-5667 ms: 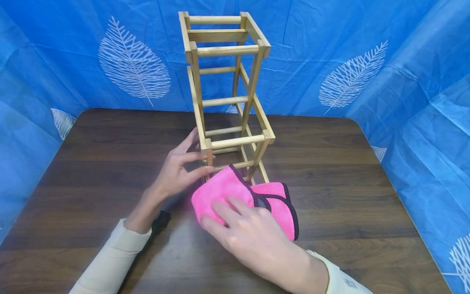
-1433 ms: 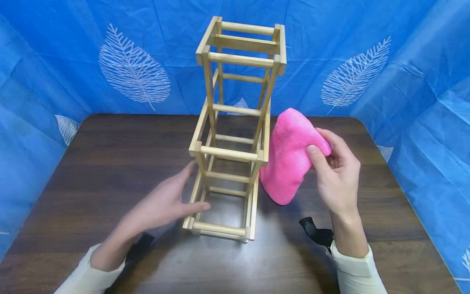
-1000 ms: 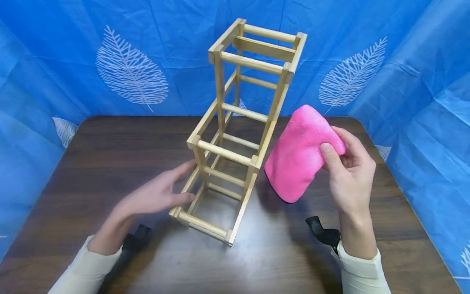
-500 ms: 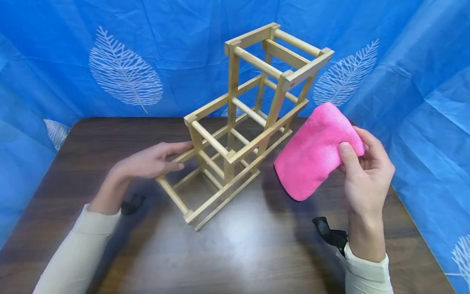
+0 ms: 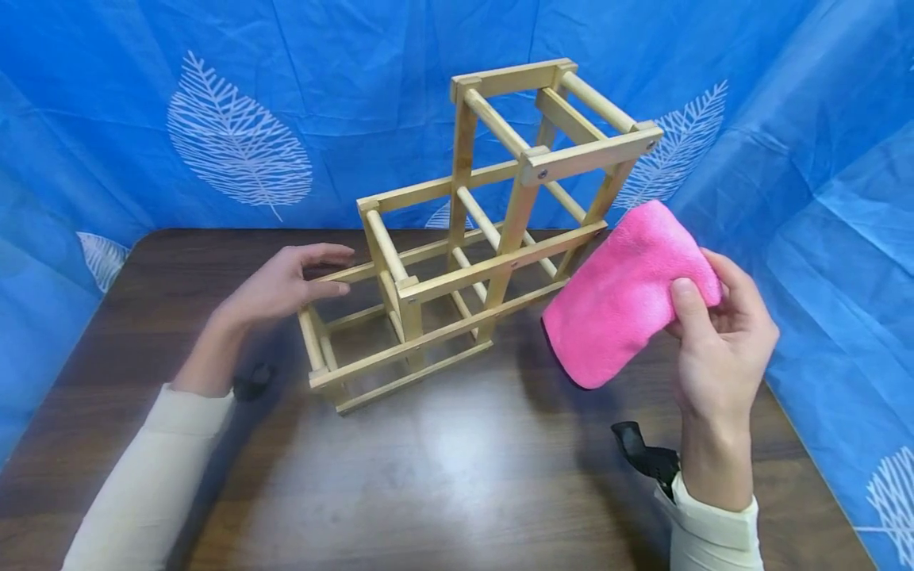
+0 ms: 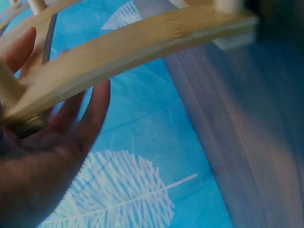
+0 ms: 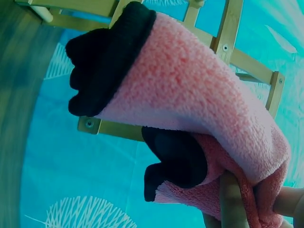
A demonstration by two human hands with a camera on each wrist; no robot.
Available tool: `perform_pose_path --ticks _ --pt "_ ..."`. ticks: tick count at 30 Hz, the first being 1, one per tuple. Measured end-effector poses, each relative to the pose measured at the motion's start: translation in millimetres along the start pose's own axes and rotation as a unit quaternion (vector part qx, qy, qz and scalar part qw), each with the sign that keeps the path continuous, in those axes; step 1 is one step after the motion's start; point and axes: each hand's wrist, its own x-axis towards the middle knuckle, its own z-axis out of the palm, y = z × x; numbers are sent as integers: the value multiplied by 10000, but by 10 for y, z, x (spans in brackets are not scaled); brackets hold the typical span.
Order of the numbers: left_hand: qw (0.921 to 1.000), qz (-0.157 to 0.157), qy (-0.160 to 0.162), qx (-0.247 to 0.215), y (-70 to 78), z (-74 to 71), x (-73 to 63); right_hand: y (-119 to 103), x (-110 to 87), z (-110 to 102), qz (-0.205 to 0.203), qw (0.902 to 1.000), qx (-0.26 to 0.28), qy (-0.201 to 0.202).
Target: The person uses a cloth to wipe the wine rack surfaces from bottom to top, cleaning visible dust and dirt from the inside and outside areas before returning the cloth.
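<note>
A stepped light-wood rack (image 5: 471, 274) stands turned at an angle on the table, its low end front left and its tall end back right. My left hand (image 5: 267, 277) is at the low end, thumb and fingers spread and mostly straight either side of a rail. In the left wrist view, the fingers lie behind the blurred wooden rail (image 6: 142, 40); contact is hard to judge. My right hand (image 5: 721, 357) pinches a folded pink cloth (image 5: 621, 301) with dark edging between thumb and fingers. It hangs above the table, before the rack's right side in view.
The dark wooden table (image 5: 457, 492) runs back to a blue curtain (image 5: 400, 103) printed with white leaves. Black straps hang at both wrists, the right wrist's strap (image 5: 646, 456) lying nearer the front.
Earlier the cloth lay at the rack's low front end under my right hand. Since then the rack has turned, its low end swinging left, and the right hand has drifted right with the cloth.
</note>
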Motion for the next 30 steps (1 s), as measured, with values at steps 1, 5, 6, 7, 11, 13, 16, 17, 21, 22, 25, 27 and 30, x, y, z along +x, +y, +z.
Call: perform_pose_path --ticks 1,5,6,7,11,13,16,17,21,22,25,27,30 --pt "9996 -168 165 133 11 0 -46 3 0 2 0 10000 38 31" --pt "9952 -714 450 494 88 30 -309 1 13 6 -70 9997 78 225" --pt "9944 -788 445 540 104 45 -378 -3 20 8 -83 9995 85 307" --pt "9938 -840 438 581 122 62 -444 -7 27 9 -90 9991 104 390" --pt "9930 -879 433 660 181 147 -648 -19 52 18 -156 9977 108 653" --pt "9918 -912 551 705 209 197 -713 -12 54 27 -153 9967 203 770" --pt "9900 -962 564 870 240 257 -786 6 52 45 -140 9949 376 928" --pt "9897 -957 508 940 248 270 -808 13 54 52 -130 9941 436 982" --pt "9907 -826 233 1058 247 280 -847 34 70 84 -155 9931 426 1084" --pt "9914 -790 220 1025 240 275 -841 37 74 94 -167 9932 393 1082" --pt "9934 -668 253 900 199 255 -794 47 81 120 -184 9935 334 1069" --pt "9944 -639 265 801 164 241 -750 51 82 138 -187 9939 308 1045" --pt "9958 -528 298 682 115 222 -676 45 90 162 -192 9940 268 1040"
